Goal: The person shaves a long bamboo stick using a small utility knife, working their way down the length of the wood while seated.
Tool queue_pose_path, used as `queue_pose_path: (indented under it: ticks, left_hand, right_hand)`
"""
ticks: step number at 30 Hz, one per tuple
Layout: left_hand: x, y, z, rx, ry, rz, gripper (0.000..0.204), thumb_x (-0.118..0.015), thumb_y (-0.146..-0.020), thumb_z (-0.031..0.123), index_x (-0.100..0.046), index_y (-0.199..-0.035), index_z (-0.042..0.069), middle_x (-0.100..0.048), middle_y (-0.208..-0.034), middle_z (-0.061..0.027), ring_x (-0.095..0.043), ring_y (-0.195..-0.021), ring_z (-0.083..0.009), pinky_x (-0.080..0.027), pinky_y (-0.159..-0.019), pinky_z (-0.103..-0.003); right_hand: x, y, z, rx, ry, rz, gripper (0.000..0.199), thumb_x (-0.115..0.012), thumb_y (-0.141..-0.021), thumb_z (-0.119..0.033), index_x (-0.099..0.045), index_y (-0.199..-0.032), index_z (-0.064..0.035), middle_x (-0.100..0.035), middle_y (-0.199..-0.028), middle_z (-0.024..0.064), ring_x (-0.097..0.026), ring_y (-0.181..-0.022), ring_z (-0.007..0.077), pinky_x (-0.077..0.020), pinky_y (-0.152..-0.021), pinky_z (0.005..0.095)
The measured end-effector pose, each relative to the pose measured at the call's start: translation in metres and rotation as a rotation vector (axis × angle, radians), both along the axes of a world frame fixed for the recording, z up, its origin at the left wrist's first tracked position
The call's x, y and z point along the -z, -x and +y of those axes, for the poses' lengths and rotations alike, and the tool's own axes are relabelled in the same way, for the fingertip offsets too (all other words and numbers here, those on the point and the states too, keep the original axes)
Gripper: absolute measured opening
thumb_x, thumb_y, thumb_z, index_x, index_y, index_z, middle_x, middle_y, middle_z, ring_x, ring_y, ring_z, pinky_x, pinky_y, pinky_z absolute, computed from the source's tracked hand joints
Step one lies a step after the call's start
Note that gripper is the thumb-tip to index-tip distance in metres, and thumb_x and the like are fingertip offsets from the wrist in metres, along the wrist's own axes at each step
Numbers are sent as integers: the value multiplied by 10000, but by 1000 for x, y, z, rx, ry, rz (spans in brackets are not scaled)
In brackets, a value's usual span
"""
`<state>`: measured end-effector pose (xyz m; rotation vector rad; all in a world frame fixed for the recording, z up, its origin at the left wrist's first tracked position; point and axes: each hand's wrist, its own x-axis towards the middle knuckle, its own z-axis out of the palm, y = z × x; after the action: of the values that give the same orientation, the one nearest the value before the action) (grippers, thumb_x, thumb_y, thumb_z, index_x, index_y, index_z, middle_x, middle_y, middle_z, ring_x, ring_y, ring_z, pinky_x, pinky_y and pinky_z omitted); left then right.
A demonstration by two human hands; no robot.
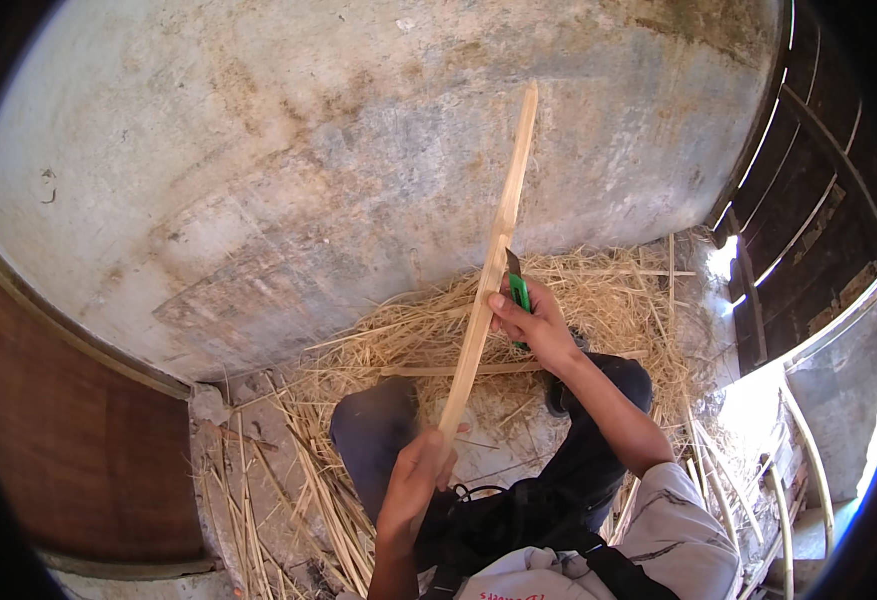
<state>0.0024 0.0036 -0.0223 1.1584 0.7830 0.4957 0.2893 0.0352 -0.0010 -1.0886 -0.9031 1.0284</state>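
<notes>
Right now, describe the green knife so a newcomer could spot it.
Start at the grey concrete wall, then drop to the straw pile at its foot. There the right hand presses the green knife against a long pale wooden strip; it is the only green thing among tan straw.

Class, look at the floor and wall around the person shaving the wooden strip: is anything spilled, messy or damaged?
Yes. Pale shavings lie scattered in a loose heap over the floor around the knees, beneath the wooden strip. The concrete wall behind is stained and patchy. The strip itself looks whole.
</notes>
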Motion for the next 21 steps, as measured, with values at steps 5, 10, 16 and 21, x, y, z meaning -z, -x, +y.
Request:
queue_pose_path:
  ticks: [5, 10, 16, 21]
  left_hand:
    - [1, 2, -2, 40, -14, -22, 448, -404, -1195, 342, -626, -1344, -17, -457, -742, 33, -436, -636, -69, -371, -565, -258]
    - [15, 8, 1, 66, -128, -13, 454, -408, -1195, 338, -630, -1351, -27, -424, -742, 63, -375, -625, -39, -320, -557, -239]
    - [-14, -9, 1, -126, -200, 0, 451, -422, -1192, 366, -671, -1311, 10, -421, -732, 80, -370, -595, -26, -302, -528, -225]
    - [-24, -16, 7, -192, -261, 25, 414, -424, -1187, 281, -663, -1344, -17, -429, -759, 61, -372, -655, -35, -314, -583, -238]
  right_hand:
    - [-3, -11, -3, 77, -9, 77, 252, -691, -1070, -314, -650, -1160, -82, -642, -777, 5, -407, -572, 33, -322, -528, 235]
    - [-9, -12, -2, 142, -72, -111, 250, -639, -1096, -310, -638, -1148, -64, -629, -768, 10, -482, -596, 66, -381, -559, 270]
    - [5, 6, -15, 254, -203, -745, 261, -641, -1075, -288, -665, -1172, -48, -647, -784, 110, -644, -647, 261, -502, -622, 370]
    - [9, 29, -23, 149, -502, -1048, 296, -825, -922, -315, -739, -1096, -92, -712, -849, 72, -701, -672, 302, -544, -587, 398]
